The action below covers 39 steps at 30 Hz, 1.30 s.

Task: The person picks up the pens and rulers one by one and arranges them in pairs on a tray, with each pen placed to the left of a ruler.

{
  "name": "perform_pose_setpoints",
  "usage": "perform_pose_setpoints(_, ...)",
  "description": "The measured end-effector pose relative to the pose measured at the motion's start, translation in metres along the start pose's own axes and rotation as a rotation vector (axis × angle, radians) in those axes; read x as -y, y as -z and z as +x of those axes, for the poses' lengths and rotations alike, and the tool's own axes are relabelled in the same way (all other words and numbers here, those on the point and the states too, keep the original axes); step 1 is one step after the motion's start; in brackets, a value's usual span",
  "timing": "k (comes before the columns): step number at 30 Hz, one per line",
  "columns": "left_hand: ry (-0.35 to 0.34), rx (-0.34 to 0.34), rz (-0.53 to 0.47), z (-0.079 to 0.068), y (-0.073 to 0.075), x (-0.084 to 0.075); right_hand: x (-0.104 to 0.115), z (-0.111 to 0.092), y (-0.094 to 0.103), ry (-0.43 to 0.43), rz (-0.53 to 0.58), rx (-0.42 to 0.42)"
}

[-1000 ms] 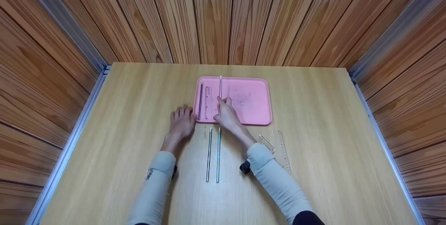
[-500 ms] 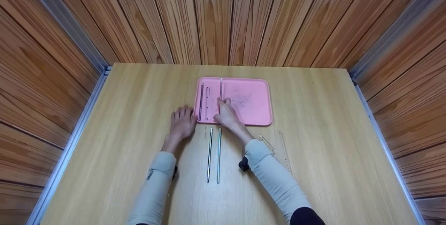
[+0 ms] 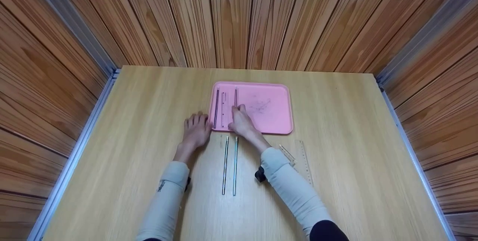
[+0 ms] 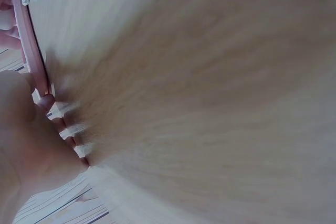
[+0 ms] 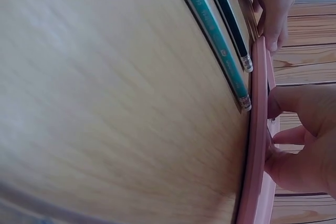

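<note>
My right hand (image 3: 242, 121) reaches over the pink tray (image 3: 276, 110) and pinches a pencil (image 3: 235, 95) low down between thumb and fingers. That pencil's far end points to the tray's back rim; its near part is hidden by the hand. Left of it in the tray lie a clear ruler (image 3: 223, 110) and a dark pencil (image 3: 216, 108), roughly parallel. My left hand (image 3: 196, 129) rests on the table at the tray's near left corner, fingers spread forward and thumb against the rim. In the left wrist view, its fingertips (image 4: 71, 141) press on the wood.
In front of the tray, a dark pencil (image 3: 225, 166) and a teal pencil (image 5: 212, 35) lie side by side, eraser ends toward it. A transparent set square (image 3: 305, 162) lies partly under my right forearm. Wood-panelled walls (image 3: 231, 21) enclose the table (image 3: 343, 129).
The pencil in my right hand has come down into the tray and slightly toward me, its far end no longer overlapping the back rim. My left hand has stayed in place.
</note>
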<state>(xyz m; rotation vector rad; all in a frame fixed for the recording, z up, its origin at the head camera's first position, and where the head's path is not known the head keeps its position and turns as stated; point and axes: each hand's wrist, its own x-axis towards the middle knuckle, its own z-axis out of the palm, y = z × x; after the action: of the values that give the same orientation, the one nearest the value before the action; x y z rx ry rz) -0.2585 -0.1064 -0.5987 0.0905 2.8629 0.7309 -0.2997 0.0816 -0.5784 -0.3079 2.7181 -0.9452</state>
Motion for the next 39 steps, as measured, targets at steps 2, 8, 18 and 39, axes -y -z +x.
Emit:
perform_pose_setpoints(2,-0.002,0.001,0.001,0.000,0.000,0.000,-0.001,0.001,0.000,0.012,-0.030,0.002)
perform_pose_setpoints(8,0.021,0.007,0.006,0.002,-0.002,0.000,-0.004,0.000,-0.001,0.033,-0.018,0.003)
perform_pose_setpoints(18,0.024,0.019,0.012,0.003,0.000,0.000,-0.008,-0.008,-0.001,0.025,0.095,-0.068)
perform_pose_setpoints(39,0.002,0.027,0.002,0.001,0.002,0.000,-0.034,-0.052,0.033,0.075,0.142,-0.232)
